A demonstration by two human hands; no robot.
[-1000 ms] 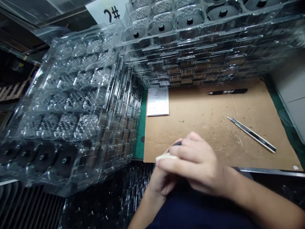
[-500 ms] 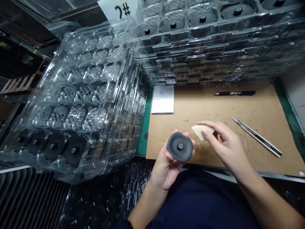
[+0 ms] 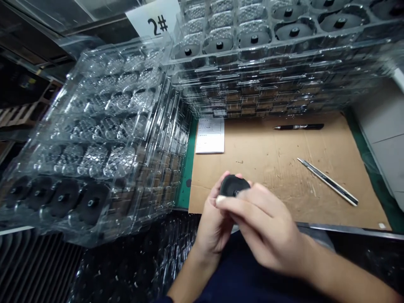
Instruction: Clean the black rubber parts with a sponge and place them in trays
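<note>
Head | left fingers curled round part-hidden black disc | right fingers bent over it, contents unclear

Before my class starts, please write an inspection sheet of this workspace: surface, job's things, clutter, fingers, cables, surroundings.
Surface: brown cardboard over a green surface; a few specks.
Job's things: black disc, partly covered.
Clutter: pen, utility knife, printed paper.
Left fingers: hold the disc.
Right fingers: across its near side; grip unclear.
Cables: nothing seen.
Surroundings: left tray stack, far tray stack, "2#" sign beyond.
</note>
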